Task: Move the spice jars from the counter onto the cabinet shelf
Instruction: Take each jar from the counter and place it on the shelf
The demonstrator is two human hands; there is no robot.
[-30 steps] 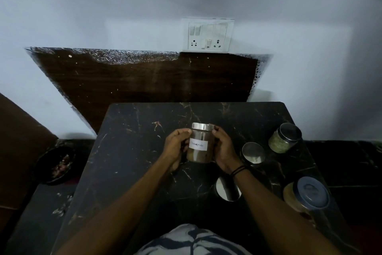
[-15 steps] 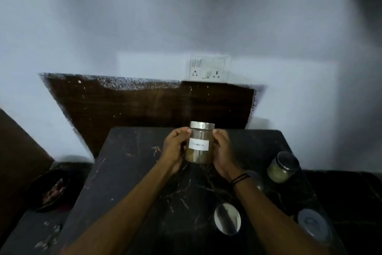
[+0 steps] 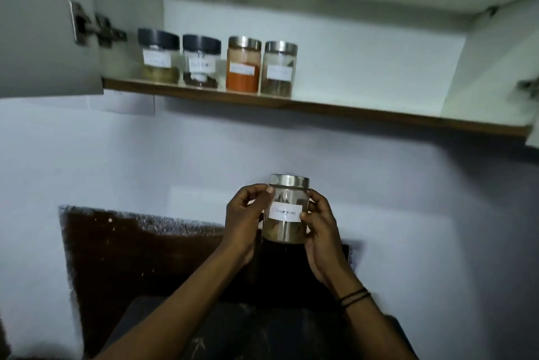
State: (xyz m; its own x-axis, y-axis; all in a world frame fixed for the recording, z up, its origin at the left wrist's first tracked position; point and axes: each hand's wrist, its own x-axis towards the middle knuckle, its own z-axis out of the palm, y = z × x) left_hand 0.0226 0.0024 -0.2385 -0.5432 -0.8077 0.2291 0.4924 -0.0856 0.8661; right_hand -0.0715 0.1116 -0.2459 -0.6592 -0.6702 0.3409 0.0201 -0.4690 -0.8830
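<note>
A glass cinnamon jar (image 3: 287,211) with a steel lid and a white handwritten label is held upright in the air, well below the shelf. My left hand (image 3: 246,215) grips its left side and my right hand (image 3: 320,225) grips its right side. Above, the open cabinet's wooden shelf (image 3: 364,113) carries several labelled spice jars in a row at its left end: two with black lids (image 3: 159,56) (image 3: 201,62), an orange powder jar (image 3: 243,63) and a steel-lidded jar (image 3: 278,69). The counter's other jars are out of view.
The cabinet door (image 3: 43,24) stands open at the left with its hinge (image 3: 93,25) showing. The shelf to the right of the jars is bare. A dark wooden panel (image 3: 131,257) is on the wall, and the black counter's far edge (image 3: 233,316) lies under my arms.
Both hands have lifted the cinnamon jar off the counter. My view has tilted upward, so the cabinet shelf with its jars has come into sight and the counter jars have dropped out.
</note>
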